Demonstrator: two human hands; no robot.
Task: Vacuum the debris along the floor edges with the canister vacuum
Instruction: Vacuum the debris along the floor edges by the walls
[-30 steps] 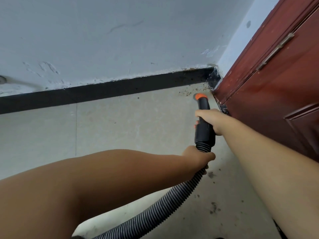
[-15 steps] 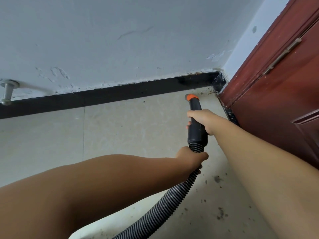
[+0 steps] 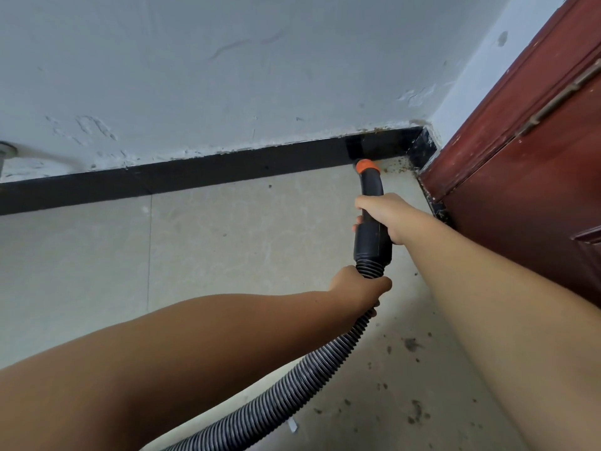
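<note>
A black vacuum handle (image 3: 372, 234) with an orange tip (image 3: 366, 166) points at the foot of the black baseboard (image 3: 195, 177), a little left of the room's corner. My right hand (image 3: 388, 214) grips the handle's middle. My left hand (image 3: 359, 288) holds the ribbed grey hose (image 3: 292, 392) just below the handle's cuff. Fine dark debris (image 3: 398, 166) lies in the corner by the tip. More dark specks (image 3: 411, 345) are scattered on the beige tile floor beside my right forearm. The canister is out of view.
A dark red door (image 3: 527, 196) and its frame close off the right side. The white wall (image 3: 227, 76) rises above the baseboard. A metal fitting (image 3: 5, 153) sticks out of the wall at the far left. A small white scrap (image 3: 291, 425) lies beneath the hose.
The orange tip has moved forward from the open tile up to the baseboard's foot near the corner. Both hands kept their grip and went with it.
</note>
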